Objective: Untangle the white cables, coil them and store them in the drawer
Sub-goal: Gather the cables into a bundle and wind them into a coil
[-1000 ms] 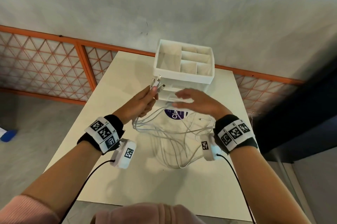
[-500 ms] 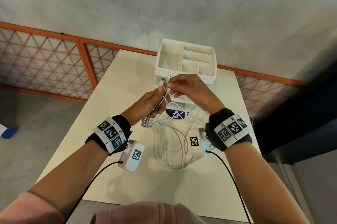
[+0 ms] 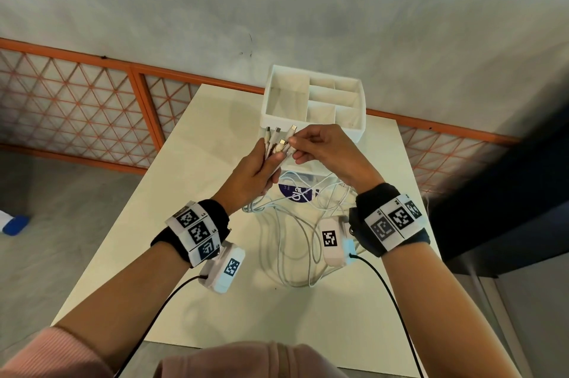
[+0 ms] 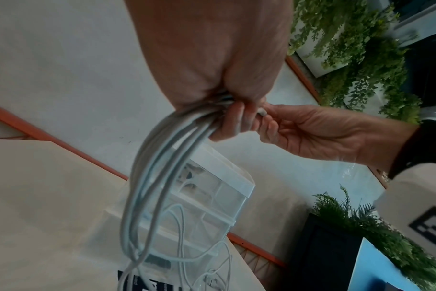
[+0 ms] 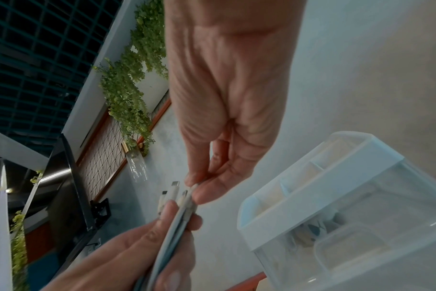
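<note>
Left hand: raised above the table, fingers curled round a bundle of white cables, gripping them just below their plugs; from the left wrist view the strands leave the bottom of the fist and hang down in a long loop
Right hand: just beside the left hand, thumb and forefinger pinching one cable near its plug; the remaining fingers are loosely bent beneath
Plugs: four ends fan out above the left fist, metal tips pointing away from the person; three show in the right wrist view
Cables, lower part: slack loops lie on the table between the two wrists, crossing each other; some strands run over a round purple label
Organiser: white plastic box at the far side of the table, open top split into compartments, clear drawer section below
Drawer contents: small items show through the clear front, too blurred to tell
Table: pale top, standing against a grey wall with an orange lattice rail
</note>
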`<state>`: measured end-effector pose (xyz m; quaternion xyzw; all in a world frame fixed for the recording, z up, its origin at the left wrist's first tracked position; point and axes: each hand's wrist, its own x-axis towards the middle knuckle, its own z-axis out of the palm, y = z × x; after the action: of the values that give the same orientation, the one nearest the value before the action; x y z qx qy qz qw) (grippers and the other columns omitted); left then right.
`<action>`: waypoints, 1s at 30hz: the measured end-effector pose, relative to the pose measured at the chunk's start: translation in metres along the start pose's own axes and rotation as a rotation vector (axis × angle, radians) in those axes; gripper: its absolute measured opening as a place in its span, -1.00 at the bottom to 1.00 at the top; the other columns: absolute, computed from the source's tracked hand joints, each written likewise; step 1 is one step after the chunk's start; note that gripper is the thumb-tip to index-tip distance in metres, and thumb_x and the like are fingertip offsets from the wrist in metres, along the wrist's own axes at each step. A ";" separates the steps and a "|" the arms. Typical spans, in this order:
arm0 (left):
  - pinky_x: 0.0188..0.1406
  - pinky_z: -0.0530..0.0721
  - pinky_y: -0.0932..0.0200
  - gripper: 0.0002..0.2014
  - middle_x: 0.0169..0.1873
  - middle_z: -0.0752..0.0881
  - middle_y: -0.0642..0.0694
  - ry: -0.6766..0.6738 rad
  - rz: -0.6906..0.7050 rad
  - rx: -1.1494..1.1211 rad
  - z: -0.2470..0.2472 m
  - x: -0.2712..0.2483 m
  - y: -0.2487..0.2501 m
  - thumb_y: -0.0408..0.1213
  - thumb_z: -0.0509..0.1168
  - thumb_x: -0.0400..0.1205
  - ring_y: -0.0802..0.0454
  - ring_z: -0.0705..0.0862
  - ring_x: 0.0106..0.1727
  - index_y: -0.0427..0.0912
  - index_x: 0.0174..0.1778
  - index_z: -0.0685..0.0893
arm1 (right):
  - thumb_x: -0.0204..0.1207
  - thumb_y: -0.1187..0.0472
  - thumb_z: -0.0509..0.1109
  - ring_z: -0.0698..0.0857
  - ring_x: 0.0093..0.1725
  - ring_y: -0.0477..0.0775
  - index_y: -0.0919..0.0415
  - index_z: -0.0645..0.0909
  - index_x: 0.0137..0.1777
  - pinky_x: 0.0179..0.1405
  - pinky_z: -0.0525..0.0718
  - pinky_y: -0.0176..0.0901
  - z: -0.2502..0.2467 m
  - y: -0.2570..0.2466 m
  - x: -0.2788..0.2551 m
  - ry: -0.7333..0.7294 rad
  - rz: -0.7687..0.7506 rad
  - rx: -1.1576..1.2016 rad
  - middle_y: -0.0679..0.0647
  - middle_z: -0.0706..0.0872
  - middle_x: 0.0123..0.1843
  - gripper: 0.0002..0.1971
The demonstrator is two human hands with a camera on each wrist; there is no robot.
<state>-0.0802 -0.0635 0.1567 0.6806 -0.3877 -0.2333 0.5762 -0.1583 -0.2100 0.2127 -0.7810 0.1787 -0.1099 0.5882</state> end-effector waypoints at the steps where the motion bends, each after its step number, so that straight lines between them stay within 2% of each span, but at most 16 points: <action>1: -0.64 0.39 0.29 -0.81 -0.45 0.54 -0.04 0.036 0.015 0.018 0.000 0.000 0.000 -0.16 0.04 0.75 0.14 0.40 -0.62 -0.23 0.08 0.39 | 0.52 0.31 0.43 0.74 -0.37 -0.09 0.48 0.68 0.04 -0.23 0.77 -0.36 0.000 0.000 0.000 0.000 0.001 -0.002 0.27 0.73 -0.22 -0.79; 3: -0.65 0.45 0.25 -0.86 -0.44 0.59 -0.06 0.111 0.038 0.048 -0.001 0.001 -0.001 -0.15 0.02 0.75 0.10 0.49 -0.64 -0.10 -0.05 0.39 | 0.52 0.32 0.43 0.74 -0.37 -0.10 0.47 0.68 0.04 -0.23 0.77 -0.36 -0.002 0.000 0.001 0.013 -0.001 -0.006 0.22 0.73 -0.24 -0.80; 6: -0.60 0.56 0.21 -0.88 -0.40 0.64 -0.05 0.055 0.058 0.096 -0.004 0.002 -0.003 -0.17 0.03 0.75 0.09 0.58 -0.55 -0.10 0.06 0.43 | 0.52 0.31 0.43 0.74 -0.38 -0.09 0.44 0.69 0.02 -0.25 0.76 -0.36 -0.006 -0.001 0.003 0.056 -0.021 0.002 0.18 0.72 -0.28 -0.82; 10: -0.50 0.49 0.33 -0.85 -0.44 0.61 -0.05 -0.013 0.100 0.130 -0.005 0.004 -0.005 -0.17 0.05 0.75 0.18 0.45 -0.55 0.22 0.00 0.42 | 0.53 0.30 0.42 0.71 -0.37 -0.01 0.41 0.67 -0.03 -0.24 0.78 -0.31 -0.002 -0.001 0.004 0.103 -0.048 -0.002 0.15 0.68 -0.30 -0.86; 12: -0.46 0.45 0.41 -0.87 -0.47 0.57 -0.03 -0.026 0.106 0.120 -0.004 0.006 -0.005 -0.19 0.05 0.75 0.20 0.43 -0.54 0.18 0.06 0.44 | 0.54 0.28 0.41 0.71 -0.35 0.04 0.46 0.66 0.02 -0.25 0.78 -0.29 0.000 0.000 0.004 0.115 -0.050 0.014 0.17 0.65 -0.24 -0.79; 15: -0.46 0.46 0.36 -0.84 -0.48 0.60 -0.03 -0.075 0.106 0.121 -0.002 0.006 -0.005 -0.19 0.04 0.75 0.16 0.44 -0.54 0.11 0.19 0.44 | 0.51 0.26 0.45 0.70 -0.38 0.01 0.42 0.68 0.08 -0.28 0.76 -0.28 0.001 0.001 0.005 0.090 -0.059 0.011 0.19 0.64 -0.18 -0.76; 17: -0.50 0.50 0.28 -0.87 -0.43 0.66 -0.09 -0.050 0.075 0.082 -0.001 0.006 -0.003 -0.18 0.03 0.76 0.11 0.50 -0.56 0.09 0.13 0.45 | 0.50 0.28 0.46 0.70 -0.38 0.02 0.42 0.69 0.07 -0.27 0.76 -0.27 -0.001 0.000 0.006 0.080 -0.064 -0.013 0.23 0.67 -0.19 -0.78; 20: -0.53 0.59 0.15 -0.85 -0.37 0.74 -0.11 0.083 0.016 -0.032 0.000 0.008 0.001 -0.15 0.00 0.76 0.00 0.67 -0.51 -0.05 -0.02 0.43 | 0.47 0.33 0.48 0.70 -0.30 0.05 0.46 0.69 0.05 -0.27 0.77 -0.32 -0.005 -0.001 0.008 0.080 -0.065 0.008 0.31 0.70 -0.15 -0.78; 23: -0.45 0.64 0.09 -0.87 -0.28 0.78 -0.12 0.083 0.019 -0.100 0.000 0.011 0.003 -0.13 0.01 0.76 -0.12 0.76 -0.40 0.09 -0.01 0.45 | 0.43 0.35 0.51 0.72 -0.22 0.05 0.45 0.70 0.02 -0.24 0.78 -0.32 -0.003 -0.002 0.007 0.073 -0.077 0.012 0.30 0.74 -0.13 -0.79; 25: -0.42 0.66 0.15 -0.87 -0.22 0.78 -0.15 0.077 0.025 -0.134 0.002 0.013 0.006 -0.15 0.04 0.75 -0.06 0.79 -0.34 0.06 0.06 0.49 | 0.41 0.35 0.52 0.73 -0.22 0.03 0.45 0.71 0.00 -0.23 0.78 -0.31 -0.002 -0.003 0.008 0.065 -0.083 0.024 0.26 0.76 -0.15 -0.79; 27: -0.37 0.69 0.25 -0.85 -0.19 0.76 -0.17 0.088 0.033 -0.195 0.003 0.014 0.009 -0.21 0.06 0.75 0.03 0.80 -0.29 -0.04 0.12 0.52 | 0.40 0.36 0.53 0.74 -0.24 0.02 0.46 0.71 0.00 -0.23 0.78 -0.30 -0.002 -0.004 0.008 0.057 -0.083 0.038 0.23 0.76 -0.19 -0.79; 28: -0.37 0.71 0.24 -0.84 -0.19 0.75 -0.17 0.094 0.036 -0.234 0.004 0.015 0.010 -0.23 0.08 0.74 0.03 0.80 -0.27 -0.10 0.15 0.53 | 0.40 0.37 0.53 0.75 -0.26 0.00 0.46 0.71 0.00 -0.23 0.78 -0.30 -0.003 -0.004 0.009 0.049 -0.079 0.043 0.21 0.76 -0.21 -0.79; 30: -0.46 0.71 0.24 -0.82 -0.24 0.74 -0.15 0.115 0.034 -0.277 0.004 0.015 0.012 -0.26 0.12 0.73 0.05 0.79 -0.31 -0.16 0.15 0.58 | 0.39 0.38 0.53 0.76 -0.29 -0.05 0.48 0.69 0.01 -0.23 0.79 -0.31 -0.003 -0.005 0.010 0.032 -0.065 0.053 0.18 0.76 -0.22 -0.77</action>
<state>-0.0775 -0.0788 0.1697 0.6002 -0.3296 -0.2355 0.6897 -0.1502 -0.2159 0.2178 -0.7688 0.1597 -0.1460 0.6018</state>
